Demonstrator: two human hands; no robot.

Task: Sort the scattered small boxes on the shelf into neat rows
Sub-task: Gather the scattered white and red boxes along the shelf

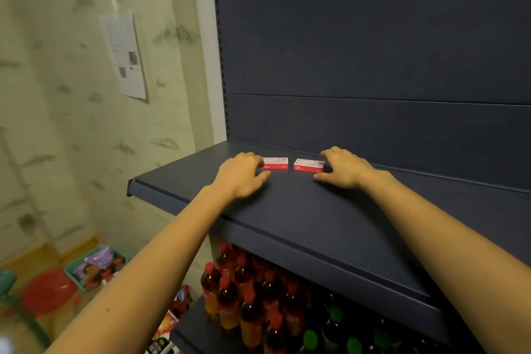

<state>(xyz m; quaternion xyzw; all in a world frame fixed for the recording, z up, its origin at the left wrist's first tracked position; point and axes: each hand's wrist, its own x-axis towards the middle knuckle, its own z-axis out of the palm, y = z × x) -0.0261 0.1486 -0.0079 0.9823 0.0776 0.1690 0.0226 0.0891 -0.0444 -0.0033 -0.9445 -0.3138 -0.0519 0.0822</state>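
Two small red-and-white boxes lie flat on the dark blue shelf (301, 204), near its back panel, with a narrow gap between them. My left hand (242, 174) rests palm down on the shelf, its fingers touching the left end of the left box (275, 163). My right hand (344, 167) is also palm down, with its fingers against the right end of the right box (308, 165). Neither box is lifted. The fingertips of both hands partly hide the boxes' outer ends.
Below this shelf stand several red-capped bottles (244, 290) and green-capped ones (336, 325). To the left, a papered wall holds a taped sheet (123, 57). On the floor are a green basket (94, 267) and a red basin (47, 290).
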